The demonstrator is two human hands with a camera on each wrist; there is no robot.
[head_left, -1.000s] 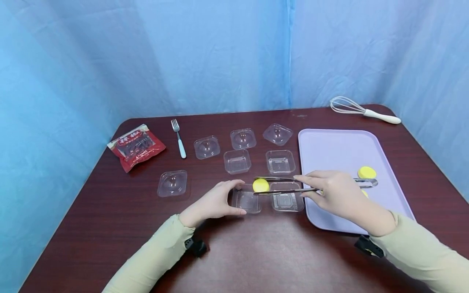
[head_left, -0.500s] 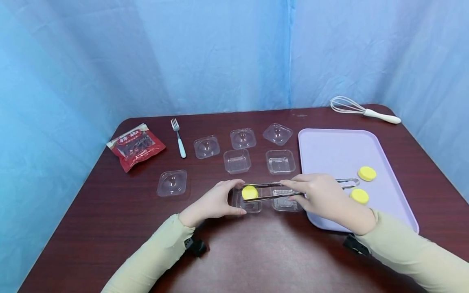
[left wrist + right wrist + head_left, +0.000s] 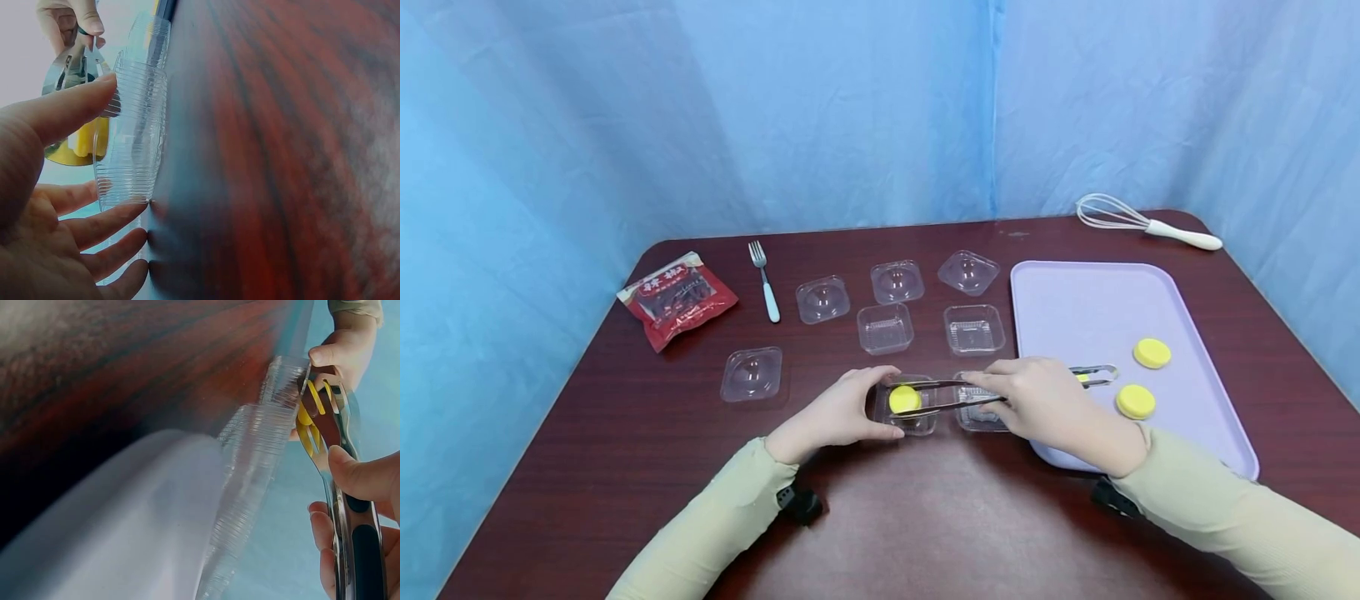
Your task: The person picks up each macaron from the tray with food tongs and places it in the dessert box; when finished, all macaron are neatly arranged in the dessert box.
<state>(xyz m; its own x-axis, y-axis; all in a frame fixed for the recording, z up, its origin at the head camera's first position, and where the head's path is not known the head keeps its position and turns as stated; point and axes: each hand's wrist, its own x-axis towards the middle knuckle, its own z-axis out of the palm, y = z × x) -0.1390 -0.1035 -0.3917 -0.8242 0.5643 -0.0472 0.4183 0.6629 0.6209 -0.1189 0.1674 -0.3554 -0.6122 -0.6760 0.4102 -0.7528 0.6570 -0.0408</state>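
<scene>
One yellow disc (image 3: 905, 399) between crosswise tongs (image 3: 951, 406) lies left of the right hand (image 3: 1047, 402) clamped on them; nearer left hand (image 3: 844, 411) grips clear box (image 3: 919, 426).

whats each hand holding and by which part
Right hand: tongs, by the middle of their arms, a yellow disc between their tips. Left hand: clear tub, by two opposite sides.

My head view comes in bright and fairly crisp, with a pale sheen on the table (image 3: 910, 508) left of the tray (image 3: 1075, 308) and soft shadow around the tray's near left corner. The left wrist feed gives me a washed-out background and smeared table grain. In my right wrist feed the tray looms blurred, and the table beside it sinks to black.
</scene>
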